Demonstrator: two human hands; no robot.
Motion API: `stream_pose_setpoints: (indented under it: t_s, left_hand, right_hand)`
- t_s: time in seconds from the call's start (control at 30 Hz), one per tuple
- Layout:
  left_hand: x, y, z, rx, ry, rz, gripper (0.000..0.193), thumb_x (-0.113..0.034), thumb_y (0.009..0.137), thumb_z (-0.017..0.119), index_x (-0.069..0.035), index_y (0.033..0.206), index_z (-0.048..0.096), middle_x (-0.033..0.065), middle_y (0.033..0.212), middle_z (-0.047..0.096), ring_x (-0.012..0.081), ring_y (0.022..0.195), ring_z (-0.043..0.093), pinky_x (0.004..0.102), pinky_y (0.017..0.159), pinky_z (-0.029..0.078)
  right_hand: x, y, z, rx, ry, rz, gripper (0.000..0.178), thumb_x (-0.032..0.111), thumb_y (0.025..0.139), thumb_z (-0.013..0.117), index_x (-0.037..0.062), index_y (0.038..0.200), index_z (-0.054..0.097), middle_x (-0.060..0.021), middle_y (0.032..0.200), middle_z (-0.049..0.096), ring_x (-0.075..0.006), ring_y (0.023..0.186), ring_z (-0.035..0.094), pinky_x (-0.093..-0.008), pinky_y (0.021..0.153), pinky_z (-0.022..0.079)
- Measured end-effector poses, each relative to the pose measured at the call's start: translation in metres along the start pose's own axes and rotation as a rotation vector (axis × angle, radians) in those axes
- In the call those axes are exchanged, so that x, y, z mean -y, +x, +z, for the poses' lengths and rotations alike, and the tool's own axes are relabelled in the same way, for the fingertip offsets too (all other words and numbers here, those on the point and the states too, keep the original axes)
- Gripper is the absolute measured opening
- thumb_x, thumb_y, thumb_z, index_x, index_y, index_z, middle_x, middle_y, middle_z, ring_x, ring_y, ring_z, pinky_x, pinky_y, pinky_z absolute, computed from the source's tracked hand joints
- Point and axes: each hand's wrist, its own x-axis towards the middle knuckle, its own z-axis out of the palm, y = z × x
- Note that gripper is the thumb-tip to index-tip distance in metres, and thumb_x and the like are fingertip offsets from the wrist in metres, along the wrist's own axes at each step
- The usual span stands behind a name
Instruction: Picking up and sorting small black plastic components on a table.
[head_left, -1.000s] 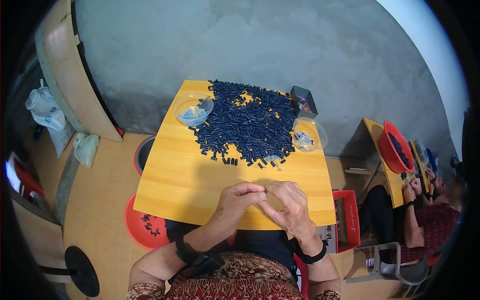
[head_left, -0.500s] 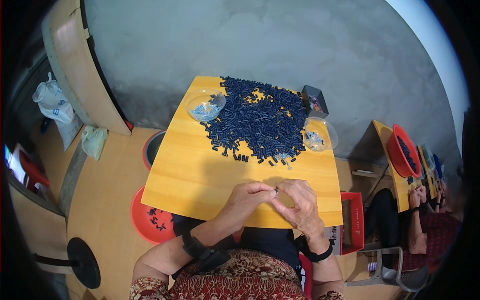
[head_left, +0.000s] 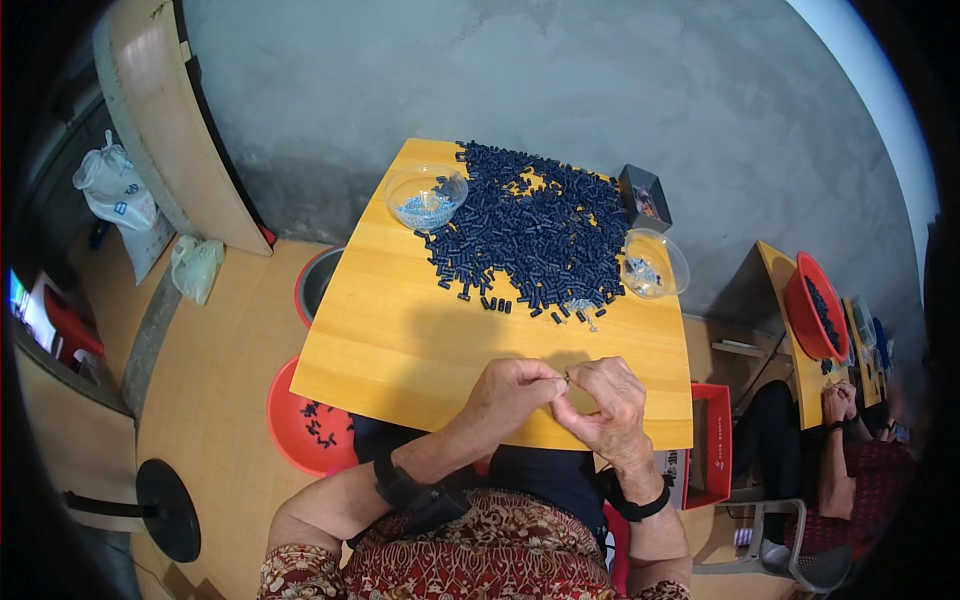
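Note:
Over the near edge of the yellow table (head_left: 380,340), my left hand (head_left: 510,398) and my right hand (head_left: 606,405) meet fingertip to fingertip. Both are closed in a pinch on one small dark piece (head_left: 567,379), mostly hidden by the fingers; its exact kind is too small to make out. Beyond them spreads a large heap of short black plastic tube-like parts (head_left: 540,225), with a few strays at its near edge. Several small silvery metal pieces (head_left: 582,308) lie there too.
Clear bowls with small metal bits stand left (head_left: 425,212) and right (head_left: 655,265) of the heap, beside a black box (head_left: 645,198). A red basin (head_left: 300,445) with black parts sits low left, a red box (head_left: 712,440) at right. Farther right, another person (head_left: 840,470) works at a table.
The view has shifted slightly, so the table appears a little higher and farther right. My hands stay together, still pinching the small piece.

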Motion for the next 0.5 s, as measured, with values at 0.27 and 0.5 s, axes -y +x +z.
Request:
stream_pose_setpoints:
  t_s: [0.27,0.5]
  left_hand:
    - [-0.005,0.001,-0.004,0.068,-0.046,0.015,0.020,-0.013,0.087,0.060,0.004,0.092,0.068,0.0074,0.088,0.068,0.0103,0.083,0.060,0.0249,0.076,0.047]
    - [-0.020,0.001,-0.003,0.086,-0.177,-0.076,0.023,-0.019,0.091,0.059,0.001,0.094,0.069,0.0044,0.091,0.067,0.0097,0.087,0.059,0.0245,0.082,0.045]
  right_hand:
    - [0.001,-0.001,0.001,-0.027,0.006,-0.020,0.018,0.003,0.062,0.076,0.0044,0.072,0.061,-0.0072,0.068,0.060,-0.0239,0.061,0.059,-0.0333,0.060,0.046]
    - [0.001,0.004,-0.005,-0.116,-0.004,-0.001,0.019,0.004,0.062,0.078,0.0058,0.070,0.061,-0.0062,0.066,0.058,-0.0225,0.059,0.057,-0.0328,0.057,0.044]
